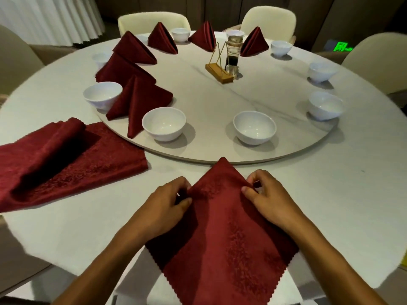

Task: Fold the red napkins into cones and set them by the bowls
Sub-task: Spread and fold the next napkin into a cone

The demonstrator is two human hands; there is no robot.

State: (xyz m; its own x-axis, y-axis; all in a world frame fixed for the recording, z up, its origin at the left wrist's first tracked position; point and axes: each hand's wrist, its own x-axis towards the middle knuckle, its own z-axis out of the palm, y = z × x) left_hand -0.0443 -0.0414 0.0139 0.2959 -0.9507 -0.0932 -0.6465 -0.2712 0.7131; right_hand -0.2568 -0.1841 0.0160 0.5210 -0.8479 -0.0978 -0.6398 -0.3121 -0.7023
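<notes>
A red napkin [222,234] lies at the near table edge, its far end folded to a point and its near end hanging over the edge. My left hand [164,203] pinches its left folded edge. My right hand [267,199] pinches its right folded edge. Several folded red cones stand on the turntable; the nearest cone [137,102] leans between two white bowls [164,123] [102,95]. Further bowls [254,127] [326,105] ring the right side with no cone beside them.
A stack of unfolded red napkins [66,159] lies at the left. A wooden stand [219,73] and a glass bottle [233,53] sit mid-turntable [220,155]. Cream chairs [154,20] surround the round table [352,194].
</notes>
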